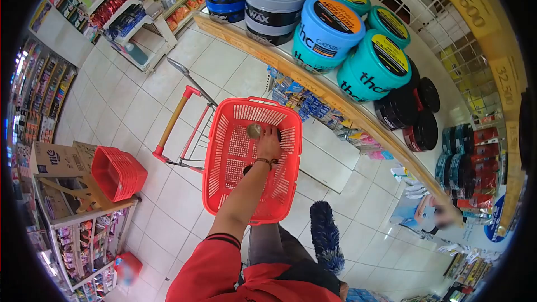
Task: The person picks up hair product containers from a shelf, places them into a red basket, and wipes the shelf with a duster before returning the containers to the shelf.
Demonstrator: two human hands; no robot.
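My left hand (269, 146), with a bracelet at the wrist, reaches down into a red plastic basket (208, 190). Its fingers are bent beside a small round jar (254, 131) with a pale greenish-gold top, and seem to grip it; the contact is partly hidden. A dark round item (248, 170) shows next to my forearm on the basket floor. At the bottom edge a small part of my right hand (343, 289) shows at the lower end of a fluffy dark blue duster (326, 232), which it appears to hold; its fingers are mostly hidden.
The basket sits on a cart with a handle (172, 122). A shelf with a wooden edge (313, 85) carries large hair-wax tubs (331, 28) and black jars (419, 130). Stacked red baskets (117, 174) and a cardboard box (55, 159) stand left. Tiled floor (134, 100) lies between stocked shelves.
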